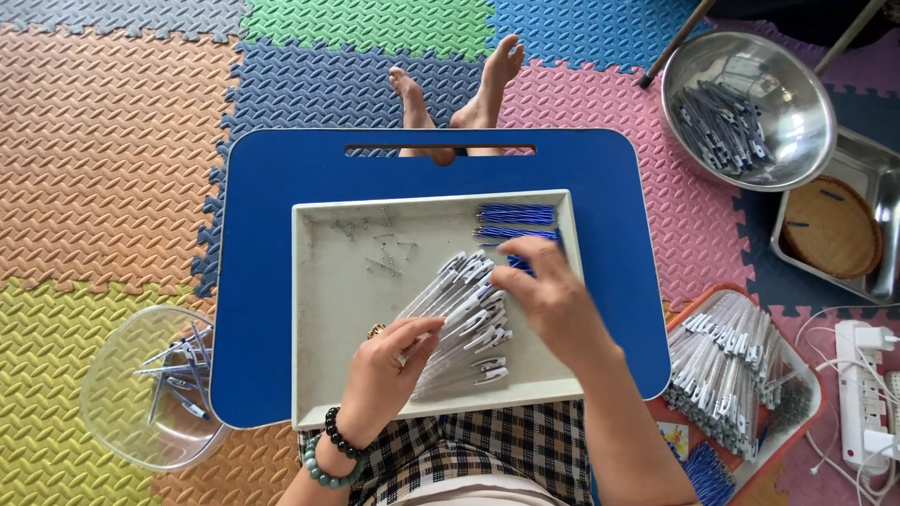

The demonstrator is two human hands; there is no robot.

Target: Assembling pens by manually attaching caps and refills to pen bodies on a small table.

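Left hand: our left hand (pixel 386 361) lies on the near end of the pen pile (pixel 459 319); the grip is half curled, fingertips touching the pens, and we cannot tell if it clenches one.
Right hand: our right hand (pixel 548 295) reaches over the far end of the pile, fingers bent down onto the pens and the refills (pixel 516 223); whether this grip is grasping something or released, we cannot tell.
Pens: white pen bodies with clips lie as a slanted pile in the right half of the tray (pixel 323 309), under both our hands.
Refills: thin blue refills lie in small bundles in the far right corner of the tray, just beside our right fingers.
Springs: few small metal springs (pixel 380 245) lie scattered in the far left part of the tray, apart from the pile.
Tray: grey and shallow, it stands on the blue bench (pixel 253 281) over our lap.
Plastic bowl: a clear bowl (pixel 131 412) with some pens stands on the floor mat (pixel 103 141) at our left.
Steel bowl: a round steel bowl (pixel 806 122) with pens is on the floor at far right.
Orange tray: an orange tray (pixel 814 403) full of white pens lies at our right, near a white power strip (pixel 862 394).
Bracelets: two bead bracelets (pixel 333 450) are on our left wrist.
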